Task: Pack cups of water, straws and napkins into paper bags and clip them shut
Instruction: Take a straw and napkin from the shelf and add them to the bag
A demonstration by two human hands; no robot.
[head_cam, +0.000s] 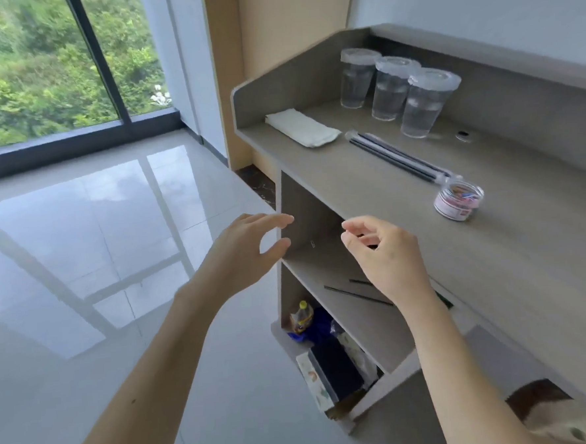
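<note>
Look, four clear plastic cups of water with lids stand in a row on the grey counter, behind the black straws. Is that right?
Not quite. The head view shows three clear plastic cups of water with lids, not four. They do stand in a row on the grey counter, behind the black straws.

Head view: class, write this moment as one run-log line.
left hand: open, empty | right hand: curled, nothing seen held | cups: three, lidded, on counter | straws, napkins: on counter
</note>
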